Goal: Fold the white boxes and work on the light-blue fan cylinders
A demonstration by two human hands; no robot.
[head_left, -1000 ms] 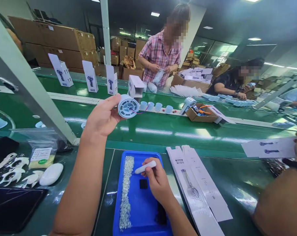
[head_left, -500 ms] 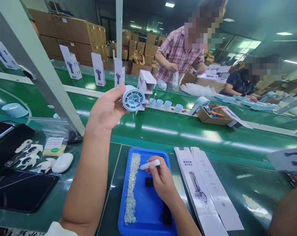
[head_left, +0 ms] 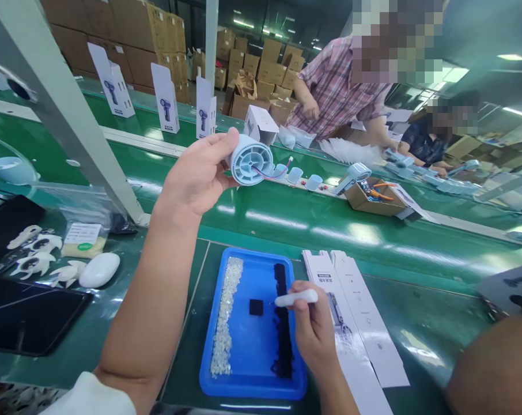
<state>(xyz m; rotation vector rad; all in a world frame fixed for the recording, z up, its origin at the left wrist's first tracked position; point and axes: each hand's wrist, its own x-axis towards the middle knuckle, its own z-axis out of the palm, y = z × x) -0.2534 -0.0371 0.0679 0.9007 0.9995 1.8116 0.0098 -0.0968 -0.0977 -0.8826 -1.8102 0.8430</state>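
Note:
My left hand (head_left: 194, 176) holds up a light blue round fan housing (head_left: 251, 162), its spoked end facing right. A thin red and blue wire (head_left: 269, 174) with a small white plug hangs out of the spokes. My right hand (head_left: 315, 328) grips a white pen-like stick (head_left: 298, 297), pointing left over the blue tray (head_left: 252, 387). Its tip is close to a row of small black pieces (head_left: 283, 340) along the tray's right side; I cannot tell if it touches them. Small clear pieces (head_left: 226, 311) line the left side, and a black square (head_left: 256, 307) lies between.
Flat printed cartons (head_left: 369, 311) lie right of the tray. Beyond runs a green conveyor (head_left: 287, 230) with light blue cups (head_left: 313, 183) and a box of tools (head_left: 375, 199). A slanted metal post (head_left: 79, 115) stands left. Two people (head_left: 330, 86) work opposite; an arm (head_left: 494, 369) shows at right.
My right hand has moved the white stick from beside the clear pieces across to the black pieces. My left hand has shifted right and slightly up with the fan housing. The view has tilted down.

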